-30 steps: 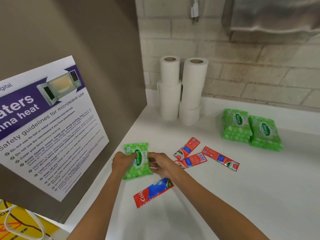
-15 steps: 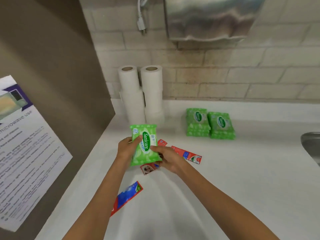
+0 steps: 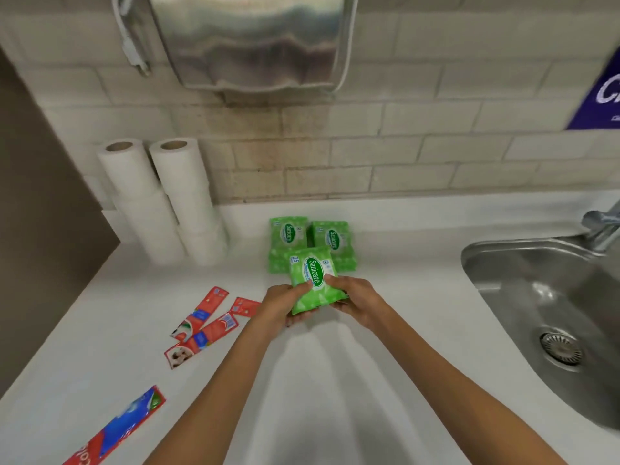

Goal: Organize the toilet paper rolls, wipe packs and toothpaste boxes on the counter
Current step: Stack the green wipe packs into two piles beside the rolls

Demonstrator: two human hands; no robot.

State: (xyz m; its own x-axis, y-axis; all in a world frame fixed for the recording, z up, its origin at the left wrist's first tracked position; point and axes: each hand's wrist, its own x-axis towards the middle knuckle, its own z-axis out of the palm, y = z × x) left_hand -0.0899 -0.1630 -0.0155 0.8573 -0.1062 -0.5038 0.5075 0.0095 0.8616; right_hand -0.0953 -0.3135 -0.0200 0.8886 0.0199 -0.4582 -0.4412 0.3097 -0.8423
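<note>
A green Sanicare wipe pack is held above the white counter by both hands. My left hand grips its lower left edge and my right hand grips its right side. Just behind it stand two stacks of green wipe packs against the back edge. Two tall stacks of toilet paper rolls stand at the back left. Three small red toothpaste boxes lie left of my hands. A larger red and blue toothpaste box lies near the front left.
A steel sink with a drain and a tap fills the right side. A metal dispenser hangs on the tiled wall above. A brown panel bounds the counter on the left.
Both hands lifted the wipe pack from the counter's left part and carried it right, up to the two wipe stacks. The view swung right, so the sink now shows.
</note>
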